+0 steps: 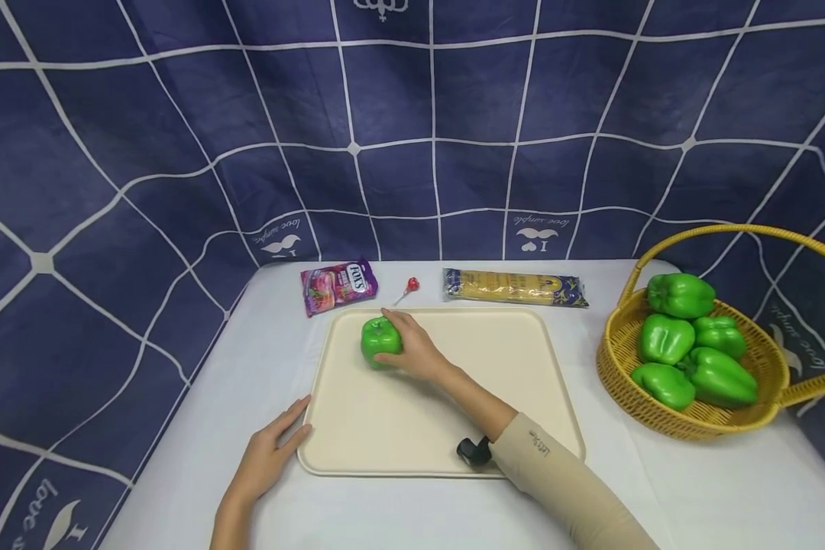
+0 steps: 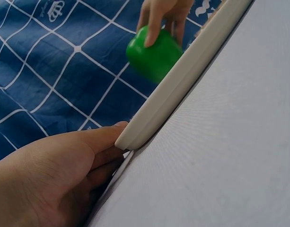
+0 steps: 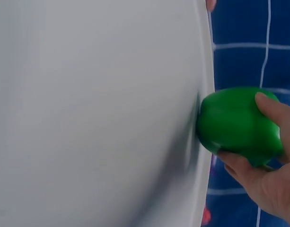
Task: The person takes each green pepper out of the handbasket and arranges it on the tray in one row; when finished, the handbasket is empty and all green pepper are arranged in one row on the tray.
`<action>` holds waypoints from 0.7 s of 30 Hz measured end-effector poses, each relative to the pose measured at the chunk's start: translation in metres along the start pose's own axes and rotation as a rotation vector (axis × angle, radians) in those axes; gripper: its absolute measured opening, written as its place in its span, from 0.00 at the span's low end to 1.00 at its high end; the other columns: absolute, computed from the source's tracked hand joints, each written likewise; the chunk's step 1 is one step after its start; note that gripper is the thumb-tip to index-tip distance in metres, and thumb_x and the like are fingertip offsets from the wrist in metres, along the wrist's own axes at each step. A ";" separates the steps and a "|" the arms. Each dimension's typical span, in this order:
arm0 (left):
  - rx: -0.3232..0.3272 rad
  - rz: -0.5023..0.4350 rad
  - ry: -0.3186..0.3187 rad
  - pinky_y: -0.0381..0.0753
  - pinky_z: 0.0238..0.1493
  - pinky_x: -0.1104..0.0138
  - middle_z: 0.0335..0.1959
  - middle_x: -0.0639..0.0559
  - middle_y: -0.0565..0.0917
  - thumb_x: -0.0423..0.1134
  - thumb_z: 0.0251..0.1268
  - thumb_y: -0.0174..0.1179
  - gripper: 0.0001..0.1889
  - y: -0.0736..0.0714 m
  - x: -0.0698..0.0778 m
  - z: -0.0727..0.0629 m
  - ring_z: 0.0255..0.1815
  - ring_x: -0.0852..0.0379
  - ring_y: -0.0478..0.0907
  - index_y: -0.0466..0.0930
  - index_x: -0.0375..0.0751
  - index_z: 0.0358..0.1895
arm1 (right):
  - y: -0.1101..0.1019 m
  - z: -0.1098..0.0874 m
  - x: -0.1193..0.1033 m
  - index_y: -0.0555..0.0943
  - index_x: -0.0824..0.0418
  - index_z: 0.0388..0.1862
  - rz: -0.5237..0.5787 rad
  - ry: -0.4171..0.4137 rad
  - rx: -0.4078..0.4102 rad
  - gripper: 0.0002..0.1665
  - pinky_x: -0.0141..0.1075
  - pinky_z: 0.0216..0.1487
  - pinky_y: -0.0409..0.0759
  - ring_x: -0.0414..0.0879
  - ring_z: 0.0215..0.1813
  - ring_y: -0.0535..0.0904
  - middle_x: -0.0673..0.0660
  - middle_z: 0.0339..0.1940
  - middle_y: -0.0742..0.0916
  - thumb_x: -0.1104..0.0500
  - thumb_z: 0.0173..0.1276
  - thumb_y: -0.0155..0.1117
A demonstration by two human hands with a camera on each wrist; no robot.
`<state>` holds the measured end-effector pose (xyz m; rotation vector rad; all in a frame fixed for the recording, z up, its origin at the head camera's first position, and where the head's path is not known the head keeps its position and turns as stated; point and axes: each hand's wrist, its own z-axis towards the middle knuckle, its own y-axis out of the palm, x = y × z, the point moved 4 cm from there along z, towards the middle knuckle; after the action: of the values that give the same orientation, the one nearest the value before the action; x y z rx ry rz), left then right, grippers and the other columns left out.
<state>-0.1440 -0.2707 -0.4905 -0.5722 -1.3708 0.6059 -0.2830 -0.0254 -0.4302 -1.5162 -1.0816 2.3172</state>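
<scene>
The right hand grips a green bell pepper over the upper left part of a cream tray. In the right wrist view, thumb and fingers lie on opposite sides of the pepper, whose lower end is at or just above the tray surface. By the tray's lower left edge is the left hand, fingers extended, with thumb and fingertips at the rim. The left wrist view shows that hand against the outer corner of the tray, holding no loose thing.
A yellow wicker basket with several green bell peppers stands at the right. Behind the tray lie a purple candy bag, a red lollipop and a long yellow packet. A blue checked cloth hangs behind the white table.
</scene>
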 end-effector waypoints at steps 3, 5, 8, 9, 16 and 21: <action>-0.007 0.001 -0.010 0.58 0.64 0.44 0.65 0.44 0.66 0.52 0.66 0.53 0.27 0.000 -0.001 0.000 0.66 0.40 0.60 0.67 0.48 0.66 | 0.019 0.012 -0.012 0.56 0.59 0.72 0.010 -0.005 -0.004 0.51 0.43 0.66 0.64 0.53 0.65 0.65 0.61 0.67 0.66 0.53 0.54 0.72; -0.009 0.006 -0.008 0.59 0.64 0.44 0.65 0.44 0.66 0.52 0.66 0.53 0.27 0.000 -0.001 -0.001 0.66 0.40 0.60 0.67 0.47 0.65 | 0.031 0.019 -0.020 0.56 0.59 0.72 0.009 -0.004 0.000 0.51 0.42 0.66 0.64 0.53 0.65 0.65 0.61 0.66 0.66 0.53 0.54 0.72; -0.002 0.013 0.000 0.59 0.63 0.44 0.65 0.44 0.67 0.51 0.66 0.53 0.26 -0.001 0.000 -0.001 0.66 0.40 0.61 0.67 0.47 0.65 | 0.046 0.028 -0.030 0.56 0.60 0.72 0.004 -0.007 0.013 0.51 0.40 0.65 0.65 0.52 0.64 0.66 0.61 0.66 0.67 0.53 0.54 0.72; -0.002 0.015 0.003 0.60 0.63 0.44 0.65 0.44 0.67 0.51 0.66 0.53 0.26 -0.001 0.000 -0.001 0.66 0.40 0.61 0.67 0.47 0.65 | 0.050 0.031 -0.033 0.56 0.60 0.72 -0.005 -0.008 0.015 0.51 0.39 0.65 0.65 0.52 0.64 0.66 0.61 0.66 0.67 0.52 0.54 0.72; -0.006 0.011 0.007 0.60 0.63 0.44 0.65 0.44 0.67 0.52 0.66 0.53 0.26 -0.002 0.000 -0.001 0.66 0.40 0.61 0.66 0.49 0.66 | 0.069 0.043 -0.041 0.54 0.56 0.73 -0.065 0.018 0.026 0.53 0.36 0.65 0.65 0.50 0.64 0.68 0.59 0.66 0.67 0.49 0.54 0.72; -0.001 0.015 0.006 0.60 0.63 0.44 0.65 0.44 0.67 0.52 0.66 0.53 0.26 -0.001 0.000 -0.001 0.66 0.40 0.61 0.67 0.48 0.65 | 0.068 0.042 -0.041 0.47 0.52 0.75 -0.062 0.033 0.016 0.59 0.38 0.64 0.66 0.52 0.64 0.67 0.60 0.67 0.66 0.50 0.52 0.74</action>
<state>-0.1431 -0.2709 -0.4901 -0.5855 -1.3618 0.6153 -0.2831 -0.1153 -0.4355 -1.4880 -1.0835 2.2461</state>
